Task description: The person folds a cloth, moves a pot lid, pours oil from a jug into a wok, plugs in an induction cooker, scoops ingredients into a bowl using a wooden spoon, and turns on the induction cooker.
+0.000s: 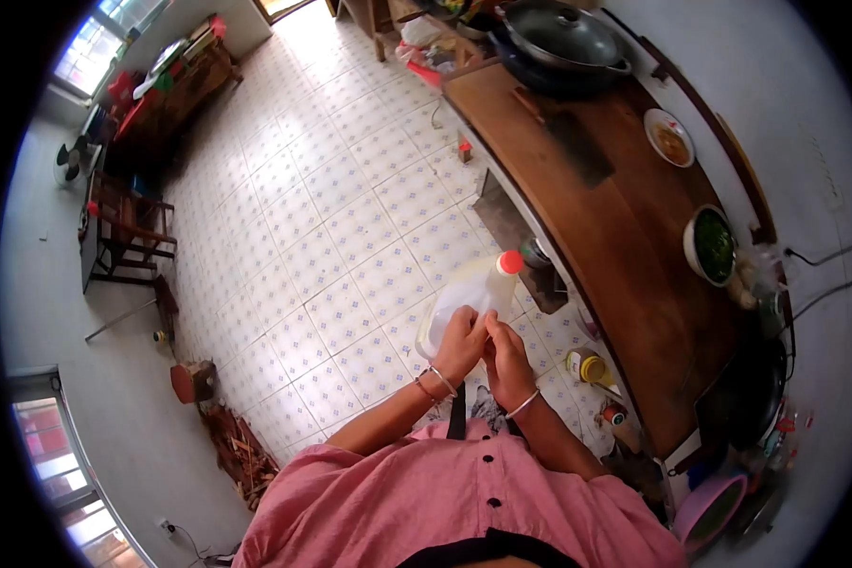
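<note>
A translucent white plastic jug [447, 305] with a red cap [510, 262] is in front of my body, tilted with its capped neck toward the counter. My left hand [458, 343] has its fingers curled against the jug's near side, gripping it. Beside it, my right hand [508, 363] is also closed at the jug, its fingers close to those of the left. The exact grip of the right fingertips is partly hidden. Bracelets circle both wrists.
Along the right runs a wooden counter [592, 227] with a cleaver [577, 147], a lidded pan [563, 38], a bowl of chopped greens [711, 246], a plate of food [669, 139] and a dark wok [748, 393]. A yellow-capped jar [587, 365] stands below its edge. Tiled floor [303, 237] stretches left.
</note>
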Available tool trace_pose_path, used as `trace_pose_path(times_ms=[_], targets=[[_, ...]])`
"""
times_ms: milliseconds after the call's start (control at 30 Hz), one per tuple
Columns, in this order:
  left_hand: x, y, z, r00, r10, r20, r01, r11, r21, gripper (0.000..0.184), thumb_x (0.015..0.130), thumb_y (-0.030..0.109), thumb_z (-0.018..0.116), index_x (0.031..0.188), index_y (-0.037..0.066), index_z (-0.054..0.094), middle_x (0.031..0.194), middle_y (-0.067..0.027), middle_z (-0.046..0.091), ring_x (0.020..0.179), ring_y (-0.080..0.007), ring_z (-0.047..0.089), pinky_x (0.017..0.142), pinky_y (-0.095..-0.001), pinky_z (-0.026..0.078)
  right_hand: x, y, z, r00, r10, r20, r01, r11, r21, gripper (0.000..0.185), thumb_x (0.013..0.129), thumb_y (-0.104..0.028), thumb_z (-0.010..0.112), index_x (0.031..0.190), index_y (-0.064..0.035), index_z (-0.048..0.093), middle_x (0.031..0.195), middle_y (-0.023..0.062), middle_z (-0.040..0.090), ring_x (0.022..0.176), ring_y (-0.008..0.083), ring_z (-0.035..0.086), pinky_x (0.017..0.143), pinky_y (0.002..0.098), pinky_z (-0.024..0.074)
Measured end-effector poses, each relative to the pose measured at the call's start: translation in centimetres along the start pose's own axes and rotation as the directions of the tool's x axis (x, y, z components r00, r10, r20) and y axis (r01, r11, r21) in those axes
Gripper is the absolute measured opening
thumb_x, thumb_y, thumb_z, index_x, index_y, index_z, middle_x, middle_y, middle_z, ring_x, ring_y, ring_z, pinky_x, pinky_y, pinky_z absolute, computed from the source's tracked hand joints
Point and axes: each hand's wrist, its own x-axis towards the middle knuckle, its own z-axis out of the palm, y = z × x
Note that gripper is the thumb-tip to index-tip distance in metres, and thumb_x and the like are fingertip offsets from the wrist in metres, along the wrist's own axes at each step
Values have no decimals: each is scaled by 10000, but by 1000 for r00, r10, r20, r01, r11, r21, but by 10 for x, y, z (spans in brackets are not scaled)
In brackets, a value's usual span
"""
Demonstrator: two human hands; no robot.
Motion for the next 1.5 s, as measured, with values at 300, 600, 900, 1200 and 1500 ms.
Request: trace_pose_path(times_ms=[300, 600, 900, 1200, 1500], targets=[[141, -160, -28, 984, -172, 51, 174, 984, -34, 329, 929, 308, 504, 819, -2, 516, 717, -35, 535, 667, -105, 489, 592, -263, 418, 184, 88, -14, 993, 34, -117, -42, 997, -69, 201, 851, -246, 550, 761, -65, 545, 750, -26, 494, 703, 72, 441, 648, 227, 365], [318, -299, 59, 990, -111, 82, 118, 989, -92, 290, 900, 260, 530, 842, -23, 539, 720, -54, 535, 676, -110, 484, 607, -274, 417, 389, 129, -139, 970, 110, -217, -147, 976, -160, 172, 812, -230, 572, 804, -59, 553, 749, -21, 507, 687, 73, 463, 635, 219, 382], [446, -396, 155, 985, -70, 159, 82, 994, -71, 373, 858, 270, 566, 1063, -41, 564, 978, -182, 628, 917, -220, 592, 793, -320, 459, 523, 144, -244, 916, 65, -395, -75, 997, -10, 75, 785, -141, 570, 725, -138, 525, 699, -58, 503, 641, 55, 467, 565, 203, 367], [480, -433, 209, 989, 80, 124, -69, 993, -91, 403, 820, 202, 565, 1163, -7, 526, 1049, -196, 606, 935, -283, 605, 805, -341, 472, 569, 160, -320, 932, 18, -361, 2, 999, 54, 51, 769, -94, 559, 742, -124, 527, 666, -48, 483, 623, 67, 442, 584, 216, 361], [422, -383, 198, 980, -138, 141, 174, 942, -288, 483, 921, 249, 430, 1339, 18, 362, 1331, -202, 429, 1261, -289, 384, 1038, -317, 291, 519, 134, -239, 923, 7, -384, -34, 997, -63, 209, 889, -288, 481, 871, -83, 518, 886, 34, 522, 857, 150, 511, 764, 289, 434]])
